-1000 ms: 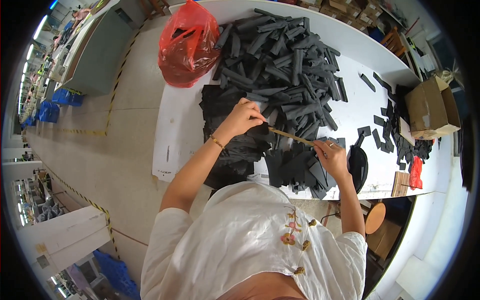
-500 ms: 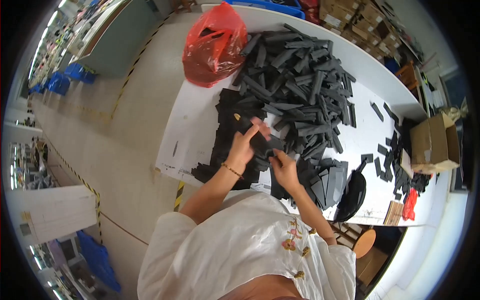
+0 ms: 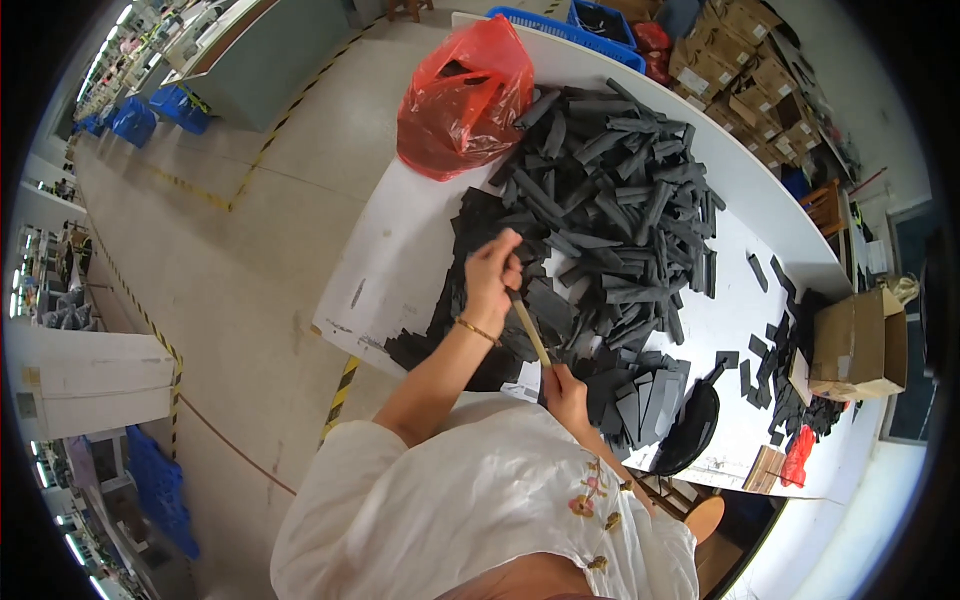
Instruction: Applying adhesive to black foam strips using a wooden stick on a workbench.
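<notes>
A narrow tan strip [image 3: 530, 326] with a dark upper end stretches slantwise between my two hands. My left hand [image 3: 492, 275], a beaded bracelet at its wrist, is closed at the strip's upper end. Lower down and closer to my body, my right hand [image 3: 567, 395] pinches the other end. Under and around them lie flat black pieces [image 3: 470, 290], overlapping in a layer on the white table [image 3: 372, 255]. Beyond rises a large heap of folded or curled black pieces [image 3: 620, 200]. Flat dark grey pieces [image 3: 650, 400] are stacked to the right of my right hand.
A red plastic bag [image 3: 465, 100] stands at the table's far left corner. At right are a black rounded object [image 3: 690, 430], an open cardboard box [image 3: 858, 345] and scattered small black pieces [image 3: 765, 350]. A raised white board [image 3: 770, 175] edges the table's far side.
The tan strip now shows between my hands, where dark material was before. My left hand has closed, and my right hand has come down toward my body. The whole view has shifted slightly.
</notes>
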`<state>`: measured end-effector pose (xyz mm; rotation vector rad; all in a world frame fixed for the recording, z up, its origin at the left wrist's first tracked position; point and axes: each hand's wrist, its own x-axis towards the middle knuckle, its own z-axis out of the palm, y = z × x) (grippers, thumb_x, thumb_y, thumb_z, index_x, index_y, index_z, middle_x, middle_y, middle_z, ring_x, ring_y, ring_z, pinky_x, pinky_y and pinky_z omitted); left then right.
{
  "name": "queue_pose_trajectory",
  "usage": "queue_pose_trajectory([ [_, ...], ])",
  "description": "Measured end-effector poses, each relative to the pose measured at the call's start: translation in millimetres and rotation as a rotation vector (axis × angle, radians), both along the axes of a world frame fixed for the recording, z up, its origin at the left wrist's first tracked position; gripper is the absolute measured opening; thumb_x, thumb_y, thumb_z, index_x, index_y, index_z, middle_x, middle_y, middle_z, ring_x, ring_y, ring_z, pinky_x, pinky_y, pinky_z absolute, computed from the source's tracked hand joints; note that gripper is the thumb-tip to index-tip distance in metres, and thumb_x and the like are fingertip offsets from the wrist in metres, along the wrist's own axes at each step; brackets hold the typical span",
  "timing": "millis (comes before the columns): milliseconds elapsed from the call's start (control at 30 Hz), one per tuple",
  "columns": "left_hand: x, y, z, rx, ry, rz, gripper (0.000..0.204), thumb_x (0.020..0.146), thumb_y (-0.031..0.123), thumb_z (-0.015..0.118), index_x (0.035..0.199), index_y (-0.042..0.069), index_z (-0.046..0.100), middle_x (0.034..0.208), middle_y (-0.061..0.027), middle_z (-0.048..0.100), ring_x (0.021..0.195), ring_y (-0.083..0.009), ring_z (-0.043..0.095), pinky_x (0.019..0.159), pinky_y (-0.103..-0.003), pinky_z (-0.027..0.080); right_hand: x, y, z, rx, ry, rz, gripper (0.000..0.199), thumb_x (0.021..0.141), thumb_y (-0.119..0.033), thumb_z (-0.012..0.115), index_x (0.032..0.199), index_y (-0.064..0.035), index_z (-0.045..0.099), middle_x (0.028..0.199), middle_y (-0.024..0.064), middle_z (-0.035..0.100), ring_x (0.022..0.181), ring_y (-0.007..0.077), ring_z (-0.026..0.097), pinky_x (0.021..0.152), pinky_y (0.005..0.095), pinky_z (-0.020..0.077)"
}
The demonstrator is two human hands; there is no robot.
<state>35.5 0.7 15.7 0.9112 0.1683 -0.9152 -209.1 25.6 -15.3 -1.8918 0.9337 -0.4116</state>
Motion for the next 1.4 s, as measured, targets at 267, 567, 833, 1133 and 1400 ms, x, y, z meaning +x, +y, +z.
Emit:
queue_pose_trajectory([
  [267,-11,-12,10,-0.044,0.109,0.055,0.026,0.089,0.029,0.068,0.090,0.004,0.061,0.054,0.0042,0.042,0.043,-0.0044,0.032,0.044,-0.021,0.025,-5,-30,42,-0.106,-0.071,-0.148,0.026,0.082,-0.014,0.076,0.094,0.0001,0.058,0.068,0.0059,0.060,0.058,0.0064,0.047,0.053,0.0232,0.0416],
  [567,-20,-6,-3,0.005,-0.606,-0.579,0.042,0.090,0.028,0.065,0.118,-0.003,0.059,0.105,-0.0096,0.065,0.093,-0.0172,0.064,0.082,-0.028,0.050,67,-84,48,0.388,-0.474,-0.248,0.007,0.090,-0.005,0.063,0.089,0.0012,0.065,0.074,0.0009,0.056,0.063,0.0094,0.049,0.056,0.0244,0.0394],
  [833,-40,-7,8,-0.038,-0.591,-0.989,0.032,0.100,0.030,0.046,0.092,0.001,0.056,0.063,-0.0041,0.055,0.051,-0.0119,0.053,0.051,-0.025,0.044,89,-127,70,-0.470,-0.234,-0.127,0.003,0.087,0.003,0.057,0.084,0.0023,0.057,0.077,0.0168,0.057,0.069,0.0354,0.057,0.061,0.0363,0.0449],
  [1133,-20,4,36,-0.004,-0.451,-0.684,0.032,0.100,0.024,0.039,0.073,0.007,0.045,0.062,-0.0069,0.058,0.043,-0.0102,0.050,0.041,-0.023,0.042,184,-224,76,-0.522,-0.488,-0.408,0.012,0.091,-0.006,0.057,0.082,0.0019,0.058,0.075,0.0177,0.061,0.071,0.0315,0.062,0.066,0.0353,0.0472],
  [1400,-7,19,-8,0.229,-0.528,-0.697,0.025,0.095,0.018,0.051,0.077,0.002,0.060,0.067,-0.0071,0.061,0.050,-0.0099,0.053,0.046,-0.024,0.041,138,-394,100,-0.571,-0.212,-0.704,0.028,0.092,-0.025,0.057,0.092,0.0020,0.064,0.068,0.0160,0.062,0.065,0.0255,0.061,0.062,0.0336,0.0450],
])
